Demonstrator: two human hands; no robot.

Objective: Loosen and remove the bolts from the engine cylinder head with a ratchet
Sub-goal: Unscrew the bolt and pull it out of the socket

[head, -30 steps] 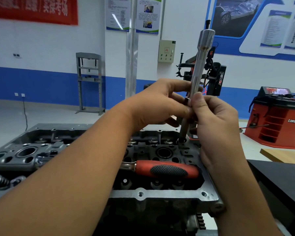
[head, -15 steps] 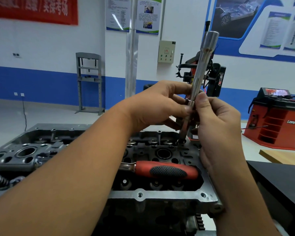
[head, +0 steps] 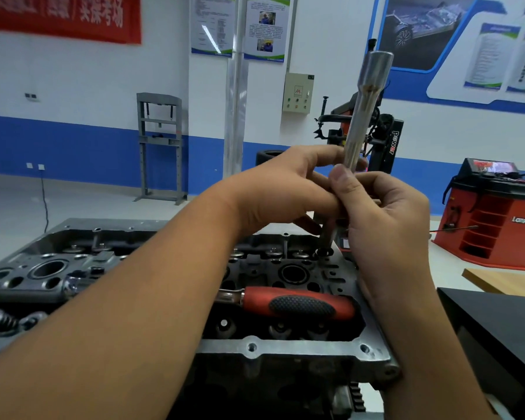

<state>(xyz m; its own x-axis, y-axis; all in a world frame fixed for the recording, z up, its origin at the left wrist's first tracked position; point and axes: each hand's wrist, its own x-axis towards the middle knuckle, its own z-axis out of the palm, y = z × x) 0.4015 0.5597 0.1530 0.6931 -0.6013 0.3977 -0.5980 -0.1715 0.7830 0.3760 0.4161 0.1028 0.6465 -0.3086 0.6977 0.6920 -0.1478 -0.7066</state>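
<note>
Lifting a long bolt [head: 326, 237] from the cylinder head [head: 285, 348], both hands, left hand [head: 282, 192] and right hand [head: 385, 219], pinch the metal extension bar [head: 362, 113]; the ratchet [head: 297, 304] lies idle, remaining bolts unclear.

socket bar [head: 365, 110]: silver, nearly upright over far-right bolt hole | ratchet [head: 297, 305]: red-black handle, lying flat across cylinder head [head: 255, 348]
</note>
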